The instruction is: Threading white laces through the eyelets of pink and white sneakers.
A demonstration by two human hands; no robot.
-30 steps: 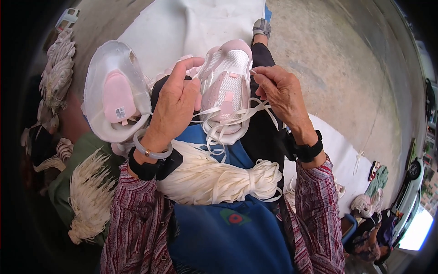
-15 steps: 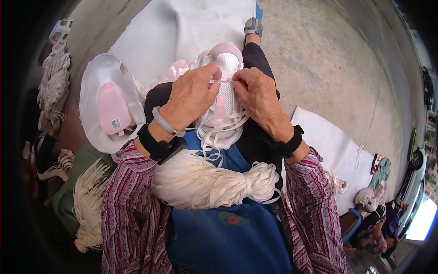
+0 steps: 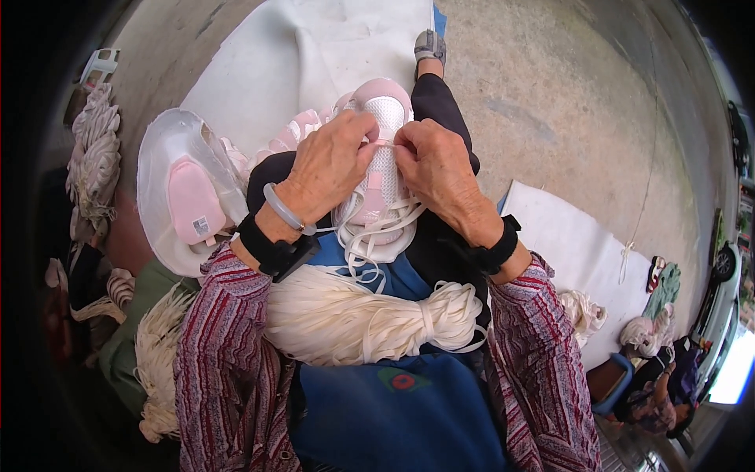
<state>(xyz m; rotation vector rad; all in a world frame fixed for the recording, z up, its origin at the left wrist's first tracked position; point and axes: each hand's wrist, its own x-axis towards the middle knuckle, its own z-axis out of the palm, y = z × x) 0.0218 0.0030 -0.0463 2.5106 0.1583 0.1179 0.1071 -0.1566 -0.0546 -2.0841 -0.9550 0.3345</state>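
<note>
A pink and white shoe upper (image 3: 385,112) rests toe-away between my knees, its white mesh top facing up. My left hand (image 3: 326,164) pinches a white shoelace (image 3: 363,236) at the left side of the lacing rows. On the right side my right hand (image 3: 442,167) is closed on the lace too, fingers and thumb together. A short stretch of lace crosses the tongue between my fingertips. Loose lace ends fall in loops over the heel end. In my lap, just below, lies a thick tied bundle of cream laces (image 3: 346,318).
A clear plastic bag (image 3: 169,141) with a pink-insoled shoe piece stands left. More pink and white uppers (image 3: 295,130) line up behind my left hand. Hanks of lace (image 3: 96,153) hang at far left. White sheets (image 3: 566,236) cover parts of the floor. A person (image 3: 657,401) sits lower right.
My right fingertips have drawn slightly closer to the left ones over the tongue. Both hands keep their pinch on the lace. The view has shifted a little.
</note>
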